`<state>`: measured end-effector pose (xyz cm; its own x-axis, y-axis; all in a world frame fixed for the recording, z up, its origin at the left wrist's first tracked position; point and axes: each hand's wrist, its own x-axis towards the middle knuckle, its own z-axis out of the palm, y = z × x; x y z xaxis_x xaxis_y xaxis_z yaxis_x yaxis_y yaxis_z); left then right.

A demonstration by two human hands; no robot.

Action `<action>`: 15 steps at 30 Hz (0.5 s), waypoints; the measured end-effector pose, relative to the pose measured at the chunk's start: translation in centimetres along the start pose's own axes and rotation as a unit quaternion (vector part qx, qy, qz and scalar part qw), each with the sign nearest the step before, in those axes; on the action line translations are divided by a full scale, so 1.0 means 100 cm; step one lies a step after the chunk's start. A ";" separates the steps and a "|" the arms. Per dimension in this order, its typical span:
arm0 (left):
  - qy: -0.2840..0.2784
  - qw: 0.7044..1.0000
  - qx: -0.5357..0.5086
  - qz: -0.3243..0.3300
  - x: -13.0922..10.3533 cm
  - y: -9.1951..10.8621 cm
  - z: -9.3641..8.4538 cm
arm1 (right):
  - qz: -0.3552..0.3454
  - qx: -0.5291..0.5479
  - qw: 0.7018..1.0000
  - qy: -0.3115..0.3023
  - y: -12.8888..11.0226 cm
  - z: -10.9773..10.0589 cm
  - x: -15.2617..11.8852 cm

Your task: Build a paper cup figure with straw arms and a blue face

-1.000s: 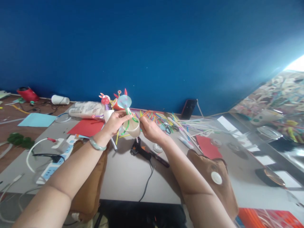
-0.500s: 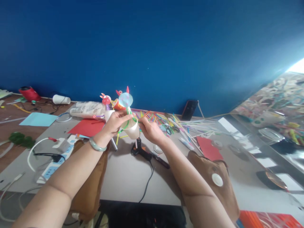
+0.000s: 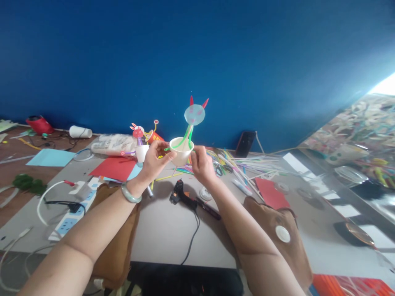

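A white paper cup [image 3: 181, 156] is held up above the table between my two hands. My left hand [image 3: 156, 159], with a bangle at the wrist, grips its left side. On the right side, the closed fingers of my right hand [image 3: 202, 164] pinch at the cup's rim; what exactly they hold is partly hidden. Green strips and a pale stick rise from inside the cup to a round light-blue head [image 3: 194, 114] with red pointed ears. A thin stick pokes out below the cup. Beneath lies a black glue gun [image 3: 182, 195] with its cord.
Colourful straws [image 3: 243, 162] lie along the blue wall. A phone [image 3: 245, 144] leans there. At left are a red sheet [image 3: 112, 167], a second cup figure [image 3: 142, 153] and a power strip [image 3: 72, 216]. Brown cushions [image 3: 280, 234] lie beneath both forearms.
Both hands and the cup have shifted right. The cup's opening is now in clear view, and the round head stands higher and further right, with its ears spread apart.
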<state>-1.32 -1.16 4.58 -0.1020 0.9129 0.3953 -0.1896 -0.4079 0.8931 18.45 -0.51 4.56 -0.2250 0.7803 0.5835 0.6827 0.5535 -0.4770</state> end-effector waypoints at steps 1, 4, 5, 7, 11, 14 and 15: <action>0.004 1.000 0.000 0.007 -0.001 0.000 0.001 | -0.001 -0.003 1.000 0.003 0.000 0.000 0.000; 0.000 0.999 -0.021 0.034 0.000 0.000 0.002 | -0.011 -0.011 1.000 0.013 0.000 0.000 0.000; -0.001 0.999 -0.026 0.042 0.000 -0.001 0.002 | -0.018 -0.013 1.000 0.019 0.000 0.000 -0.001; 0.002 0.998 -0.029 0.055 0.002 -0.002 0.001 | -0.037 -0.018 0.999 0.032 0.001 0.001 -0.001; 0.019 0.996 -0.020 0.089 0.002 -0.003 0.000 | -0.068 -0.030 0.996 0.046 0.001 0.002 -0.002; 0.031 0.994 0.000 0.104 0.000 0.000 0.001 | -0.075 -0.040 0.995 0.045 0.001 0.003 -0.002; 0.033 0.994 0.005 0.104 -0.001 0.001 0.002 | -0.075 -0.042 0.995 0.043 0.001 0.003 -0.002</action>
<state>-1.15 -1.26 4.67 -0.2018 0.8057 0.5569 -0.1476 -0.5871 0.7960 18.33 -0.53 4.20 -0.2706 0.6607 0.7002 0.7030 0.6325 -0.3252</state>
